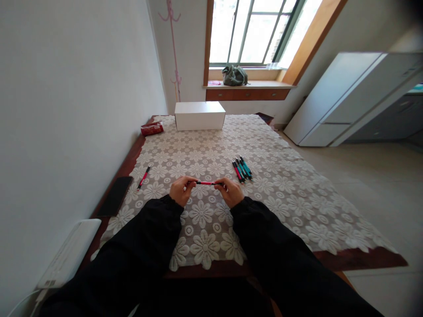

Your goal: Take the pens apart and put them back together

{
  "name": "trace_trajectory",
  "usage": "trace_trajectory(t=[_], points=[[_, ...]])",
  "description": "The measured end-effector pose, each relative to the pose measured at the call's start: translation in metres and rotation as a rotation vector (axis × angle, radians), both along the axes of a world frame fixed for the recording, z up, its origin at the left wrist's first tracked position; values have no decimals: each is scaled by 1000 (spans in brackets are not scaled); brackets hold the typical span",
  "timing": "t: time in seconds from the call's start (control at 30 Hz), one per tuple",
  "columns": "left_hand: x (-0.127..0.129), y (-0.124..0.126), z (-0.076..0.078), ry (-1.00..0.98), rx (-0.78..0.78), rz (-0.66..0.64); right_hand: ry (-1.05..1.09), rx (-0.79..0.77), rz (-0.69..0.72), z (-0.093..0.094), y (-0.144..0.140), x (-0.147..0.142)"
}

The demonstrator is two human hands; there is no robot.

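Note:
A red and black pen (206, 183) is held level between my two hands, above the lace tablecloth. My left hand (182, 189) pinches its left end. The right end is between the closed fingers of my right hand (229, 191). To the right, a row of several pens (242, 169), some red and some teal with black parts, lies side by side on the cloth. Another red and black pen (144, 177) lies by itself on the left.
A dark flat tablet-like object (115, 196) and a white device with a cable (70, 253) lie along the left edge. At the back of the lace tablecloth (201, 213) stand a white box (200, 116) and a red packet (152, 128). A wall borders the left side.

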State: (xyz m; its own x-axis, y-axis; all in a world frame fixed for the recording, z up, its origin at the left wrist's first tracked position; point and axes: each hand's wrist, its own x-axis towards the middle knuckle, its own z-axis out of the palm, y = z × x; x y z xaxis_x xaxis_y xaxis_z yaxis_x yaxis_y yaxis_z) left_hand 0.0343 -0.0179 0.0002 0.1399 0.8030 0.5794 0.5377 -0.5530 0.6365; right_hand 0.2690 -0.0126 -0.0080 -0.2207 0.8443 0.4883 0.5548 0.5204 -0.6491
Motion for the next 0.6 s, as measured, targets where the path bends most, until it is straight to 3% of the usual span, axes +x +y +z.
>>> trace_trajectory(t=[0.27,0.6], points=[[1,-4,7,-49,90,-29,146,-180,68,5,-3,-2],[2,-6,7,-75,107,-62,289,-289,107,9,-3,-4]])
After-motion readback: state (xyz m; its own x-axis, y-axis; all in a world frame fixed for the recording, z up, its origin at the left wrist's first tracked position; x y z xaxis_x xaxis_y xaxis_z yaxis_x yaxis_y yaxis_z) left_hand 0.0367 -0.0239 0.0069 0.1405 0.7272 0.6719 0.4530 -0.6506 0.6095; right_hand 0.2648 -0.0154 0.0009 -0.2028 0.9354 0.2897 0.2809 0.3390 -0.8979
